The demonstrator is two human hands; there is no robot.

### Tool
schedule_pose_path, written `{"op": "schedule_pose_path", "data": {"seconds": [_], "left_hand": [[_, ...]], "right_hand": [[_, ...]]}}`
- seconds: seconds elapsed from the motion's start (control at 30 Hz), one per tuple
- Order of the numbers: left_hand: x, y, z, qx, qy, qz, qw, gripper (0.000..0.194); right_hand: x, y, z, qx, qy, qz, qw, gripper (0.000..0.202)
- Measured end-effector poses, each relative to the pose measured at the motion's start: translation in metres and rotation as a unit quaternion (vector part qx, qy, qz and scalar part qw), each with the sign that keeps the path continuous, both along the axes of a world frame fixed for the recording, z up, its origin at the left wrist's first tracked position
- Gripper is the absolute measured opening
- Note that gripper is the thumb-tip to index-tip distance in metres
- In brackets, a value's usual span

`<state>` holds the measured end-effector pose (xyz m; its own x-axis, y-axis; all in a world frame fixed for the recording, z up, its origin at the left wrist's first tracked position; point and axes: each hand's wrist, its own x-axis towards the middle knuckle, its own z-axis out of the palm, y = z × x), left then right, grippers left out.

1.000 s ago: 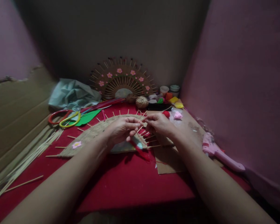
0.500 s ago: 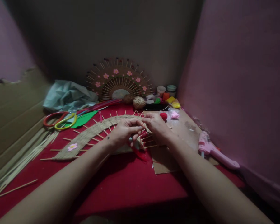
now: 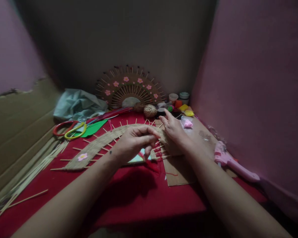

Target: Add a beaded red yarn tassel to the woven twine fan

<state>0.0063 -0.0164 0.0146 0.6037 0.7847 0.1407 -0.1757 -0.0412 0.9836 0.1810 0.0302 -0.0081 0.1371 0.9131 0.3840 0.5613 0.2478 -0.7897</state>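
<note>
A half-round woven fan point(image 3: 99, 143) of twine and thin wooden sticks lies flat on the red cloth point(image 3: 139, 191), with one pink flower point(image 3: 82, 156) stuck near its left end. My left hand point(image 3: 132, 142) hovers over the fan's right part with fingertips pinched together; what they pinch is too small to tell. My right hand point(image 3: 173, 130) rests on the fan's right end, index finger stretched out toward the small coloured pieces point(image 3: 182, 107) at the back. A bit of red material point(image 3: 152, 163) lies under my left hand.
A finished flowered fan point(image 3: 129, 87) leans on the back wall. Nearby are a twine ball point(image 3: 150, 110), small jars point(image 3: 180, 97), scissors point(image 3: 69, 129), green foam sheet point(image 3: 94, 127), teal cloth point(image 3: 79, 104), a bundle of sticks point(image 3: 27, 168) at left, cardboard point(image 3: 178, 172) and a pink glue gun point(image 3: 232, 162) at right.
My right hand has let go of the fan's sticks and reached back, its index finger now extended toward the coloured pieces. My left hand stays over the fan's right part.
</note>
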Motion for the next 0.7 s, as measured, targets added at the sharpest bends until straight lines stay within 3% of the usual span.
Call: {"op": "schedule_pose_path", "data": {"seconds": [0.13,0.27,0.3,0.37,0.43,0.5,0.57,0.6,0.7], "left_hand": [[-0.004,0.006,0.003,-0.051,-0.085,0.032,0.995,0.011],[-0.004,0.012,0.005,-0.087,-0.128,0.083,0.985,0.016],[-0.005,0.014,0.005,-0.092,-0.135,0.094,0.982,0.016],[-0.006,0.017,0.003,-0.101,-0.140,0.116,0.978,0.016],[-0.008,0.020,0.002,-0.104,-0.139,0.131,0.976,0.015],[-0.009,0.022,0.000,-0.107,-0.137,0.143,0.974,0.013],[-0.009,0.023,-0.002,-0.107,-0.133,0.157,0.973,0.013],[-0.008,0.022,-0.003,-0.103,-0.124,0.167,0.973,0.014],[-0.006,0.022,-0.006,-0.074,-0.083,0.200,0.973,0.019]], "right_hand": [[0.001,-0.014,0.008,0.140,-0.090,-0.061,0.984,0.032],[-0.010,-0.040,0.021,0.219,-0.016,-0.058,0.974,0.019],[-0.013,-0.045,0.024,0.189,0.031,-0.028,0.981,0.016],[-0.020,-0.052,0.026,0.055,0.152,0.064,0.985,0.012],[-0.025,-0.053,0.022,-0.106,0.280,0.174,0.938,0.017],[-0.029,-0.051,0.016,-0.214,0.375,0.266,0.862,0.021],[-0.030,-0.049,0.009,-0.262,0.429,0.310,0.806,0.022],[-0.031,-0.048,0.007,-0.274,0.444,0.315,0.793,0.022],[-0.032,-0.050,0.003,-0.275,0.454,0.292,0.796,0.024]]}}
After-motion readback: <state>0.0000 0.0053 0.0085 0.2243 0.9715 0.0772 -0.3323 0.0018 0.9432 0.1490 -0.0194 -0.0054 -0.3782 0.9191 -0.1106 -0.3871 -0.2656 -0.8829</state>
